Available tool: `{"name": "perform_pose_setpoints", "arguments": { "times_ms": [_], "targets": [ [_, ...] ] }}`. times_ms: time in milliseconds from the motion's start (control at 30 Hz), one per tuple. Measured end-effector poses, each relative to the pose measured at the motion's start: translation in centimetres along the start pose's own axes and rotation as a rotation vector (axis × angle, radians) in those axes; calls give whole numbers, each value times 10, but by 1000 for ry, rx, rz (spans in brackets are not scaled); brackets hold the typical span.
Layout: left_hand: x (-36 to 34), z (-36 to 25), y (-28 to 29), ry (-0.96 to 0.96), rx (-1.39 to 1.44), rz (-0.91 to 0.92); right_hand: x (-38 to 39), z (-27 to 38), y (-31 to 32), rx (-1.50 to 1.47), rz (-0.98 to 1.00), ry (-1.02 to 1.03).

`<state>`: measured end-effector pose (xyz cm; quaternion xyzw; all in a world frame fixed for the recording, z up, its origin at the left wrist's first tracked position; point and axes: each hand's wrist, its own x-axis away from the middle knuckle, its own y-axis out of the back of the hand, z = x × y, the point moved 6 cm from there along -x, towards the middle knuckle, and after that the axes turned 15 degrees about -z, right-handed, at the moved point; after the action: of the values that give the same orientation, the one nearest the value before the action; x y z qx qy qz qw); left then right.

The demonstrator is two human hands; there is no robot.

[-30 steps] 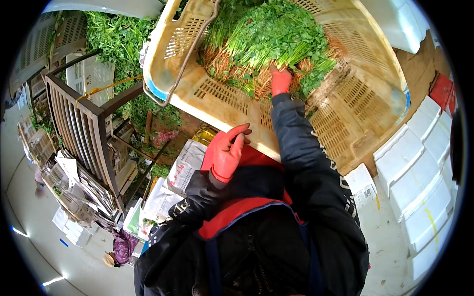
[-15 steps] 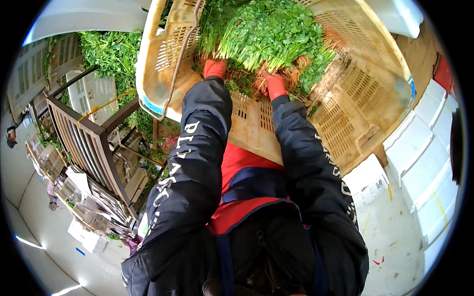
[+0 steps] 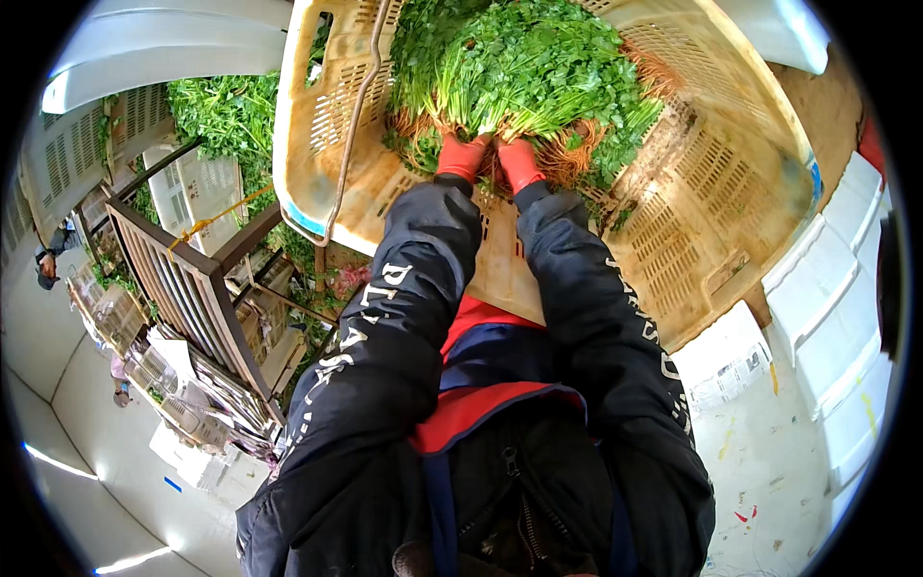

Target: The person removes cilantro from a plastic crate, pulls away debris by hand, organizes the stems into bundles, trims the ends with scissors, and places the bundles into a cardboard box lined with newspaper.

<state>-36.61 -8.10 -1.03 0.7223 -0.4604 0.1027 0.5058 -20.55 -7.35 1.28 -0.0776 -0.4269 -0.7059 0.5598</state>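
Observation:
A large yellowed plastic crate point(image 3: 663, 231) with slotted walls stands in front of me, holding a thick heap of leafy coriander point(image 3: 538, 67). Its stems run toward me and end in orange-brown roots point(image 3: 569, 154). My left hand point(image 3: 463, 157), in a red glove, is closed on the stem bases at the near side of the heap. Right beside it, my right hand point(image 3: 518, 162), gloved the same, grips the root end of the same bunch. The two hands almost touch at the thumbs; their fingertips are partly hidden among the stems.
A bent metal handle point(image 3: 352, 125) crosses the crate's left side. Further left are a dark slatted wooden frame point(image 3: 183, 288), more greens point(image 3: 226, 120) and pale crates point(image 3: 197, 188). White foam boxes point(image 3: 827, 279) line the right. Another person's hand point(image 3: 46, 264) shows at the far left.
Both hands have come together: the left moved right and slightly down, the right a little left. The coriander stems between them are gathered closer. My view has shifted slightly.

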Motion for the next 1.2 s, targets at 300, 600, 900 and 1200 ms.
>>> {"name": "perform_pose_setpoints", "arguments": {
  "times_ms": [300,600,900,1200],
  "targets": [
    [-7,26,-24,11,383,-332,45,53,40,442,560,867],
    [122,-96,113,129,743,44,24,108,69,1036,21,1374],
    [157,-129,257,-820,-5,-737,30,123,-3,1041,263,1657],
    [141,-127,286,-592,182,-662,34,114,-41,1143,308,1779]
  ]
}}
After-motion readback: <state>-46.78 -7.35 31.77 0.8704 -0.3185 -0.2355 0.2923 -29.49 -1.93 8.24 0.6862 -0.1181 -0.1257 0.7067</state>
